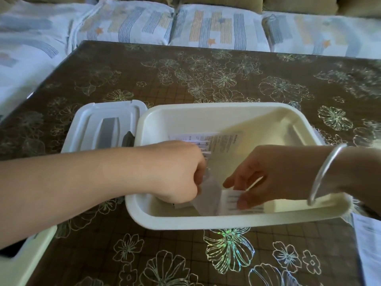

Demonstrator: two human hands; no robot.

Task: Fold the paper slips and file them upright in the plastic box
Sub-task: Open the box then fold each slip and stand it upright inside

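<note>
A white plastic box (237, 220) stands on the table in front of me, and both hands are inside it. My left hand (177, 172) has its fingers curled down round several folded paper slips (206, 189) near the box's front left. My right hand (274, 174) pinches one folded printed slip (231, 201) between thumb and fingers near the front wall. More printed slips (218, 141) stand behind my hands toward the middle of the box. A silver bangle (325, 172) sits on my right wrist.
The box's white lid (103, 124) lies flat just left of the box. Another white plastic item (24, 256) sits at the near left corner. A sheet of paper (369, 244) lies at the right edge. A brown floral cloth (206, 79) covers the table; cushions line the far side.
</note>
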